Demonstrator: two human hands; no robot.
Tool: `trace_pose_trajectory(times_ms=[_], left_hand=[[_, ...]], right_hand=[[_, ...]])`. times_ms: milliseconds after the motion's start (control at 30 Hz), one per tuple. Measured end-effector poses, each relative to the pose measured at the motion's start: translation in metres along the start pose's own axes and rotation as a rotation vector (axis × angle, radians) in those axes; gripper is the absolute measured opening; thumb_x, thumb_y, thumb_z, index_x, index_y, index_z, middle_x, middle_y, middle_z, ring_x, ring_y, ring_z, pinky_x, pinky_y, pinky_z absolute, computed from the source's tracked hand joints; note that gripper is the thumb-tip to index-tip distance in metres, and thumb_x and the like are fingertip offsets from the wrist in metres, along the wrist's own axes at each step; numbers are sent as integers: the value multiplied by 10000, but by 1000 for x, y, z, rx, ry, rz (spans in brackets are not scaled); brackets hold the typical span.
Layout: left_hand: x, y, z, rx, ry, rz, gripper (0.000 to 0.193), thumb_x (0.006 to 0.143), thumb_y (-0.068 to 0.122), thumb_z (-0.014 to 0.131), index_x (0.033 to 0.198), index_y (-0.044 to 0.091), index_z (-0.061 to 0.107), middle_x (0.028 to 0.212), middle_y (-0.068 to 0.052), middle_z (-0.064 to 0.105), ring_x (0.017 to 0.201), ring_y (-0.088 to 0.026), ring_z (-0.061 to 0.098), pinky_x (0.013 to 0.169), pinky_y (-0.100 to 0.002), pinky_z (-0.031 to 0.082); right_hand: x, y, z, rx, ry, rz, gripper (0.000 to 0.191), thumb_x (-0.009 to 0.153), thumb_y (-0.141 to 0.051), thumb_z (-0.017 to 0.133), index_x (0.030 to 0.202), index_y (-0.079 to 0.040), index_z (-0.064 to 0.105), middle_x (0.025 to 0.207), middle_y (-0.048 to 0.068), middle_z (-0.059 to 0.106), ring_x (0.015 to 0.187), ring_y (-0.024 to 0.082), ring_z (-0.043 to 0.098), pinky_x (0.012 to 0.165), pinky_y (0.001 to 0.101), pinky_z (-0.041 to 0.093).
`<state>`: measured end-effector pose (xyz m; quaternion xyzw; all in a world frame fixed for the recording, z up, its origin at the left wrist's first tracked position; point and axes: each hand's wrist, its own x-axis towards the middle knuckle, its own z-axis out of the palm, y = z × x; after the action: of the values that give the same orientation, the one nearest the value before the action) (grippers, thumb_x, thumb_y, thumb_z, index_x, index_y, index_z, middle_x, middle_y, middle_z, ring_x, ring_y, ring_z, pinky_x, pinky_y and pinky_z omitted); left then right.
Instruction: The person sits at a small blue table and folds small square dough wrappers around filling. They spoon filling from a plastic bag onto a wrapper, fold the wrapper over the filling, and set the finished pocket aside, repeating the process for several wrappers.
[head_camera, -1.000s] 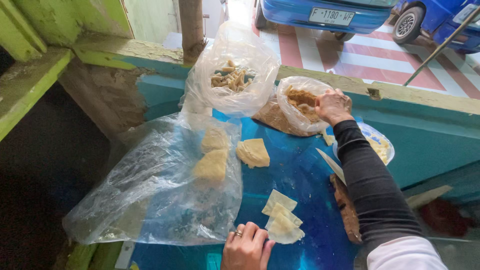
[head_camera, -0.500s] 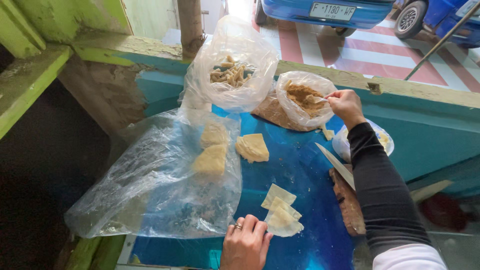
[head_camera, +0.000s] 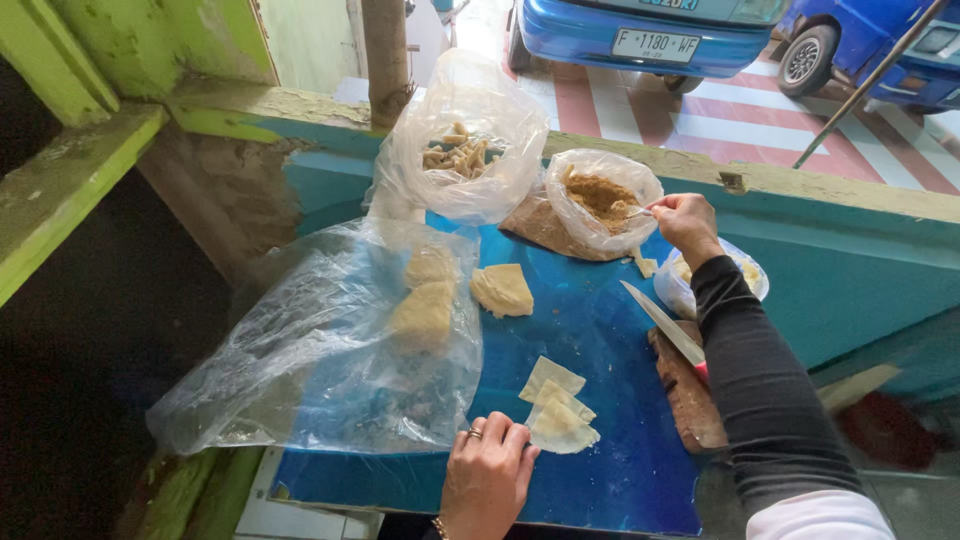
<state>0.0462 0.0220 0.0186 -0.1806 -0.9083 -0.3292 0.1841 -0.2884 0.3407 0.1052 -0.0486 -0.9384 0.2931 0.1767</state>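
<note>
A knife lies on a wooden board, blue cars parked beyond the green ledge

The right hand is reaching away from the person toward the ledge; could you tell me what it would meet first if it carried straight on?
Probably the brown filling in the small open plastic bag directly ahead of the right hand.

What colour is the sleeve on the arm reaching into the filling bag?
Black sleeve, with a white layer at the upper arm; head view.
</note>
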Motion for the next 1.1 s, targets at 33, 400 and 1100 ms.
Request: trace_pose_trajectory(times_ms=[33,400,1100], left_hand=[[-1,0,0,0,-1,-3,196,851,232,773,943,101,660,934,-63,588,924,-267,607,758,-422,476],[-1,1,0,-24,-24,-18,193,859,225,770,953,89,670,938,-66,592,928,-265,610,765,-420,477],[16,10,-17,-273,86,-24,107,858,124,738,905,71,658,939,-91,634,896,-318,643,756,-427,516]], right_hand=[[-2,0,0,19,-12,9,159,916,-221,701,953,-134,830,735,40,719,669,139,657,646,305,509],[-8,10,1,123,-57,52,144,906,-172,710,953,-110,831,723,-5,710,647,79,619,620,266,490],[-251,-24,-64,490,-454,3,205,946,-144,652,1011,-7,790,842,-30,690,773,51,575,683,220,452]])
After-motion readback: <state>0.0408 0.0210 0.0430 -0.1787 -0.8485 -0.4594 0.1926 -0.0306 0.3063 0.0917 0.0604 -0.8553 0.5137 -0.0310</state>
